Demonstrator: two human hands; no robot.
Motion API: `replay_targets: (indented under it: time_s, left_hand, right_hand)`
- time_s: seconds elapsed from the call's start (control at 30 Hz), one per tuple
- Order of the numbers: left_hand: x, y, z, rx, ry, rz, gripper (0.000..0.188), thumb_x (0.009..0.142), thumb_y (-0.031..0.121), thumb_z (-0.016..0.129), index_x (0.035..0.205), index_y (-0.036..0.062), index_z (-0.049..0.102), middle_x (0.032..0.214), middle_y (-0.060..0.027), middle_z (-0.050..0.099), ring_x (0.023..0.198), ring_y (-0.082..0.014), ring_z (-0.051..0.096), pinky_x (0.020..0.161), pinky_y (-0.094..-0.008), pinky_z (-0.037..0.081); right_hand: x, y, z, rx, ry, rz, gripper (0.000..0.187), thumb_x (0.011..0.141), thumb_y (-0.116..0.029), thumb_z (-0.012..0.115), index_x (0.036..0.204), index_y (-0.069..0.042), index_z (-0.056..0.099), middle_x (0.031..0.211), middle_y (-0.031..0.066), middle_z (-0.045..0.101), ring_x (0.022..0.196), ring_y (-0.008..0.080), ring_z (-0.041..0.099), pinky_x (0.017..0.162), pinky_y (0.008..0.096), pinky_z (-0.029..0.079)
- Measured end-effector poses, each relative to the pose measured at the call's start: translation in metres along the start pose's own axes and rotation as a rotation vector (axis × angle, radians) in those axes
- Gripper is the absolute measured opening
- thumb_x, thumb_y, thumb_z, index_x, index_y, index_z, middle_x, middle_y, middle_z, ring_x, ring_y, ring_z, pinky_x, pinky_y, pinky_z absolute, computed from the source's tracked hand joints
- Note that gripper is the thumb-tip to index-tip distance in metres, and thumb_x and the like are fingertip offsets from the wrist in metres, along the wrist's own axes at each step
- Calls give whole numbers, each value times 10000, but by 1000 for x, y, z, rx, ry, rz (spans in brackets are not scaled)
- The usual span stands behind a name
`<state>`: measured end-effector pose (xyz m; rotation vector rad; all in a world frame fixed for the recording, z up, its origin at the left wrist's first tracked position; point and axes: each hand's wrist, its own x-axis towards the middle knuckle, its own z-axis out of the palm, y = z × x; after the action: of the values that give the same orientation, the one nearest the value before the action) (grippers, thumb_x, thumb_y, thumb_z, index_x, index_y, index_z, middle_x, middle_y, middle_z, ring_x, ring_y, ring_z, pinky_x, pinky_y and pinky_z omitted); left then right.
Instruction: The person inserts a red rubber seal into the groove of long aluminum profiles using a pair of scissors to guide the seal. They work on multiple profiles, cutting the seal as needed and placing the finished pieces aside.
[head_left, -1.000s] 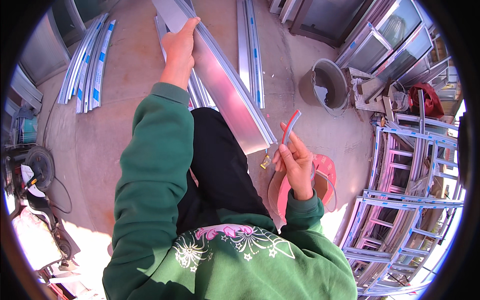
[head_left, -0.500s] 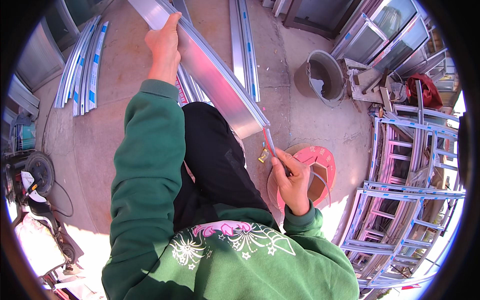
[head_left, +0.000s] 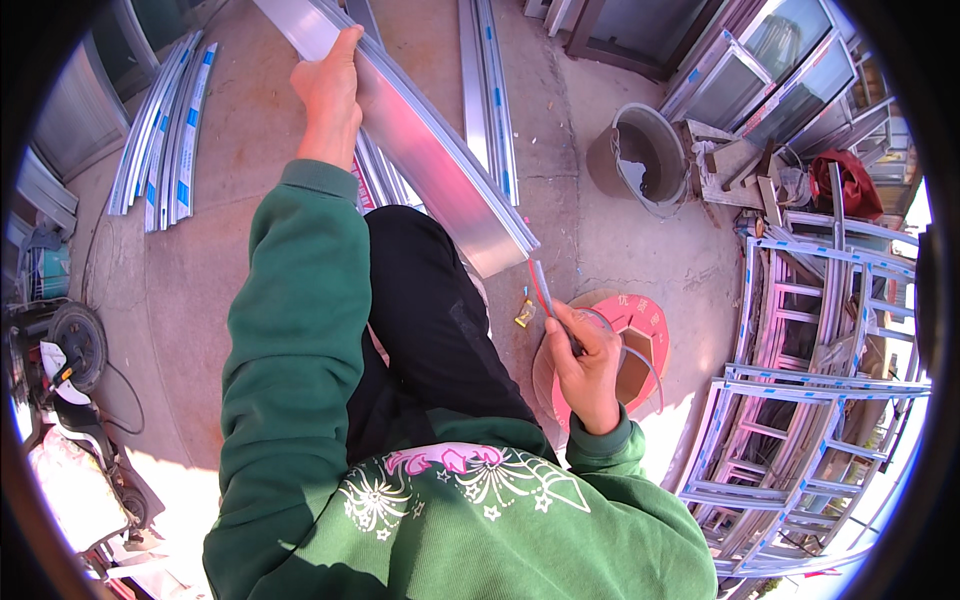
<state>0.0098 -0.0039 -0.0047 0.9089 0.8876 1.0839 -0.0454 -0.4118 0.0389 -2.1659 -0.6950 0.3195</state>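
Strip tips now meet the aluminium profile's lower end (centre frame); our right hand pinches them, left hand grips the profile higher.

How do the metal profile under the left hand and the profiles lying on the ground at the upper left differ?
The held metal profile is one wide piece, raised and slanting across the knee under the left hand; the ground profiles are several narrow ones lying flat in a bundle, untouched. The ground ones carry blue patches; the held one looks plain. Both are long and silver.
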Motion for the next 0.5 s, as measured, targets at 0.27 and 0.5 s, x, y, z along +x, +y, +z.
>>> replay_targets:
  time_s: [0.27,0.5]
  left_hand:
    - [-2,-2,2,-12,11,19,472,758,135,856,1084,-144,657,1074,-172,698,940,-222,676,834,-348,529]
    - [-1,-4,1,55,20,71,463,749,138,863,1068,-138,670,1034,-165,710,908,-217,682,817,-346,534]
  right_hand:
    - [-2,-2,2,1,18,-62,219,914,-27,694,1119,44,721,694,144,645,541,107,488,526,274,417]
    - [1,3,0,-81,29,-126,214,917,-22,687,1117,49,715,647,122,598,532,93,462,503,280,388]
